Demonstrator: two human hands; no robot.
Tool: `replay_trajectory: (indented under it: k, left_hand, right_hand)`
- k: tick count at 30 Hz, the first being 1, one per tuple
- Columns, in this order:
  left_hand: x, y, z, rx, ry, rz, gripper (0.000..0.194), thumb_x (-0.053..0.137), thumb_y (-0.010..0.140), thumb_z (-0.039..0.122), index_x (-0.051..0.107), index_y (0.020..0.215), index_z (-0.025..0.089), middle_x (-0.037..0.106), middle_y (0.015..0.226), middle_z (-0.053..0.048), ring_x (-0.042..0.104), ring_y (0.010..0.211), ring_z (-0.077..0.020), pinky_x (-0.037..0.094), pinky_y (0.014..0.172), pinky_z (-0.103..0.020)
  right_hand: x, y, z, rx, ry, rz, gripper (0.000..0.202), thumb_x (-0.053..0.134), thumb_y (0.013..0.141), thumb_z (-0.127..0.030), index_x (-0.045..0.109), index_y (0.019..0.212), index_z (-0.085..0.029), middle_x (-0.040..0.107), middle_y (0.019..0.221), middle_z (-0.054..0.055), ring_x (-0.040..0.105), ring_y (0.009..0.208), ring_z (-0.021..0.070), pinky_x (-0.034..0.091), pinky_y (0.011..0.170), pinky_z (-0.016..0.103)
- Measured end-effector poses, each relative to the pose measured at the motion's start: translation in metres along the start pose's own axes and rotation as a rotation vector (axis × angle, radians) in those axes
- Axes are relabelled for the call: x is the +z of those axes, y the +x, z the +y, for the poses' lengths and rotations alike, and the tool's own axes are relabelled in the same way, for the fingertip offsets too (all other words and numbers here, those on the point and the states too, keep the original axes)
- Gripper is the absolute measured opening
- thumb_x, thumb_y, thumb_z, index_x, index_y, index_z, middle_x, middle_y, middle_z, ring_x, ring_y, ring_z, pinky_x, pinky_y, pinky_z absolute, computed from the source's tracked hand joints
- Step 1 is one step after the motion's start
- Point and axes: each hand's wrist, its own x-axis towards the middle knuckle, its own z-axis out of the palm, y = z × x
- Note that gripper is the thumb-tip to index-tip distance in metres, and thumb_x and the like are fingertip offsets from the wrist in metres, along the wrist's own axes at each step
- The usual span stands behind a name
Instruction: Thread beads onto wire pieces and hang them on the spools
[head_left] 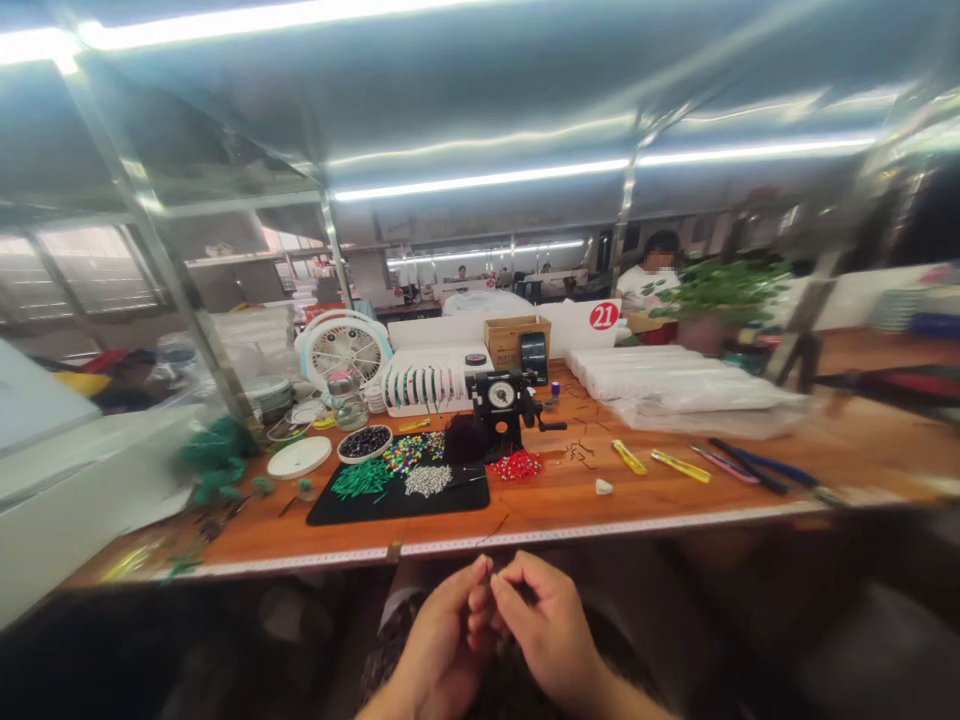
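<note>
The left hand (pixel 450 615) and the right hand (pixel 546 620) meet in front of the body, just short of the table edge, thumbs and forefingers drawn narrow with their tips nearly touching; whether anything is pinched there is too small to tell. A thin dark strand (pixel 496 526) shows just beyond the fingertips, and I cannot tell if it is gripped or lies on the wooden table (pixel 551 505). A measuring tape (pixel 517 540) runs along the edge just past the hands. Ahead and a little left of them lies a black mat (pixel 397 508) bearing green tube beads (pixel 361 479), silvery beads (pixel 428 481) and multicoloured beads (pixel 403 456); black beads (pixel 365 441) fill a round white dish at its far left corner. Almost straight ahead of the hands are loose red beads (pixel 517 465), just in front of a black hand-cranked device (pixel 502 397) with a dial. To the hands' right lie a white lump (pixel 604 487), two yellow utility knives (pixel 628 457) and blue-handled pliers (pixel 776 466). Farthest out stand a fan (pixel 346 352) on the left and, on the right, plastic-wrapped rolls (pixel 667 378).
</note>
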Motion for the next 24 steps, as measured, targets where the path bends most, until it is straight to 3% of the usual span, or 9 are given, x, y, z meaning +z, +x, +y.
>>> replay_trajectory:
  k: [6, 11, 15, 18, 24]
  left_hand:
    - [-0.004, 0.002, -0.004, 0.030, 0.087, -0.030, 0.040, 0.075, 0.063, 0.032, 0.043, 0.046, 0.015, 0.039, 0.043, 0.005, 0.039, 0.043, -0.0067, 0.033, 0.044, -0.017]
    - [-0.009, 0.006, -0.011, 0.016, 0.154, 0.009, 0.033, 0.071, 0.065, 0.026, 0.046, 0.049, 0.013, 0.039, 0.045, 0.005, 0.034, 0.041, -0.0041, 0.024, 0.041, -0.014]
    - [-0.014, 0.007, -0.012, 0.031, 0.239, -0.024, 0.038, 0.072, 0.064, 0.034, 0.045, 0.046, 0.014, 0.037, 0.043, 0.005, 0.032, 0.040, -0.0045, 0.021, 0.040, -0.015]
    - [-0.017, 0.006, -0.012, 0.022, 0.244, -0.046, 0.041, 0.074, 0.061, 0.038, 0.044, 0.046, 0.015, 0.036, 0.043, 0.006, 0.028, 0.040, -0.0038, 0.020, 0.040, -0.016]
    - [-0.011, 0.004, -0.015, 0.076, 0.395, -0.032, 0.041, 0.070, 0.067, 0.038, 0.045, 0.044, 0.015, 0.040, 0.040, 0.003, 0.034, 0.038, -0.0055, 0.020, 0.040, -0.018]
  right_hand:
    - [0.001, 0.001, 0.003, 0.067, 0.072, -0.023, 0.038, 0.056, 0.081, -0.050, 0.052, 0.064, -0.016, 0.063, 0.059, 0.003, 0.056, 0.048, 0.0118, 0.044, 0.046, 0.021]
    - [-0.002, 0.005, 0.014, 0.195, 0.050, -0.020, 0.047, 0.055, 0.078, -0.058, 0.046, 0.058, -0.017, 0.053, 0.045, -0.003, 0.040, 0.035, 0.0056, 0.028, 0.036, 0.017]
    - [-0.015, 0.000, 0.015, 0.275, 0.080, -0.142, 0.046, 0.057, 0.075, -0.059, 0.049, 0.062, -0.016, 0.047, 0.043, -0.006, 0.036, 0.033, 0.0049, 0.025, 0.035, 0.017]
    - [-0.024, -0.008, 0.018, 0.341, 0.120, -0.162, 0.043, 0.061, 0.072, -0.056, 0.047, 0.061, -0.017, 0.043, 0.040, -0.008, 0.033, 0.032, 0.0046, 0.025, 0.034, 0.017]
    - [-0.020, -0.007, 0.021, 0.292, 0.108, -0.116, 0.043, 0.056, 0.078, -0.056, 0.045, 0.062, -0.018, 0.045, 0.039, -0.007, 0.032, 0.032, 0.0044, 0.022, 0.036, 0.018]
